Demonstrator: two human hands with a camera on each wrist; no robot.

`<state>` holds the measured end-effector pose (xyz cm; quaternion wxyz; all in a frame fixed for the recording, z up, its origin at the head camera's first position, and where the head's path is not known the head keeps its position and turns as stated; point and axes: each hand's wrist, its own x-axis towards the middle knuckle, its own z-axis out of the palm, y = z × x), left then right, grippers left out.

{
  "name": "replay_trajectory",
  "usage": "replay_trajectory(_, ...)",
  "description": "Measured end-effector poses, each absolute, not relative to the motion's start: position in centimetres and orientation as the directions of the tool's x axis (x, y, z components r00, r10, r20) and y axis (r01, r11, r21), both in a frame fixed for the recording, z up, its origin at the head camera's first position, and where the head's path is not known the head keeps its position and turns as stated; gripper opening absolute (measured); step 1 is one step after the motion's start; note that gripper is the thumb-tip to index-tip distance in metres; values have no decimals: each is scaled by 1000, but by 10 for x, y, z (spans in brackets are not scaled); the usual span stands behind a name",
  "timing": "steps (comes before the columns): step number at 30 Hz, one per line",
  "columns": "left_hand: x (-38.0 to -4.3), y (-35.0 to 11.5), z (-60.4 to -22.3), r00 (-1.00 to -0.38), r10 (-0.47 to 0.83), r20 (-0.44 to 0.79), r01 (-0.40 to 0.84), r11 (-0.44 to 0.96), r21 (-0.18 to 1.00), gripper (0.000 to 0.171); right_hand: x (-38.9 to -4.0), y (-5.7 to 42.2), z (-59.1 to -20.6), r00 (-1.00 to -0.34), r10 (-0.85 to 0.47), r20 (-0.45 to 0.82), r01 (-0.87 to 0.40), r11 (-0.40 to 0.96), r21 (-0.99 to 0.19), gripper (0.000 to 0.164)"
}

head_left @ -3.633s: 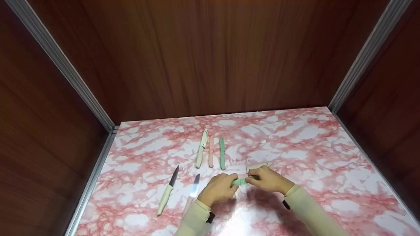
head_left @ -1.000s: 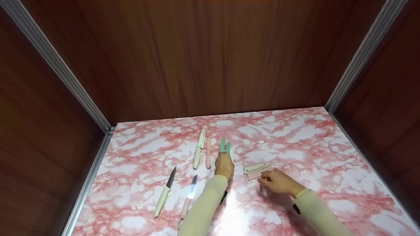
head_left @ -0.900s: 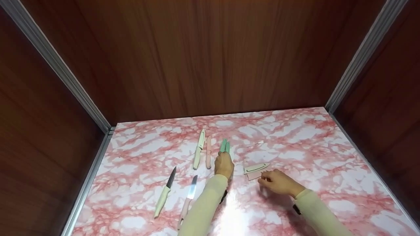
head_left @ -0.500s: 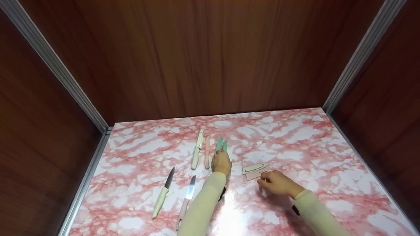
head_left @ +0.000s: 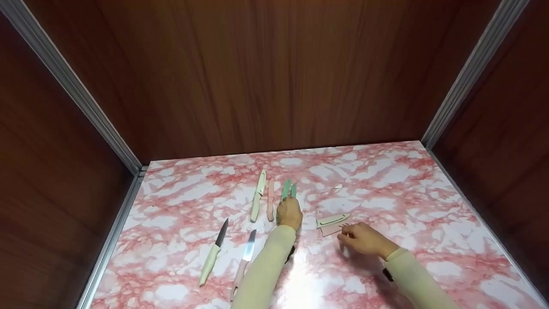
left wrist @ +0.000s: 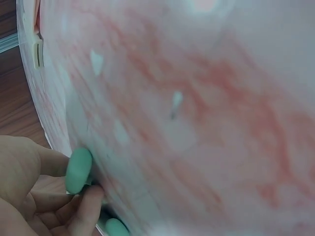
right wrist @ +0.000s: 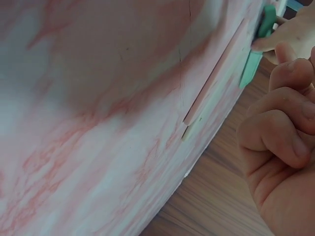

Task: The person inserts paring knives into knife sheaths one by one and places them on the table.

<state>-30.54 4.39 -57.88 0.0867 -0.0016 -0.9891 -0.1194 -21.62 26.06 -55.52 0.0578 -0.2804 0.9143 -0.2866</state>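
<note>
The left hand (head_left: 290,213) pinches a green knife (left wrist: 78,169), its length pointing forward of that hand, seemingly just right of its twin (left wrist: 117,227). The right hand (head_left: 364,240), farther off, hangs loosely curled, holding nothing, near the pink sheath (head_left: 329,231).

Wooden panels (head_left: 274,77) and metal posts (head_left: 470,73) suggest a booth (head_left: 51,171).

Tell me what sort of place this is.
Probably a small purpose-built work booth rather than a home kitchen: a pink-and-white marbled tabletop sits between dark wood-grain panels on three sides, with grey metal rails at the corners.
</note>
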Motion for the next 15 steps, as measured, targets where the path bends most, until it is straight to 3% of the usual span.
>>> replay_trajectory(10, -299, 38, -569, -963, -3, 269, 62, 971, 232, 13, -218, 258, -551, -879, -467, 96, -452, 751, -481, 25)
replay_trajectory(15, -294, 28, -561, -963, 30, 269, 94, 969, 230, 13, -223, 259, -557, -863, -477, 169, -501, 758, -419, 7)
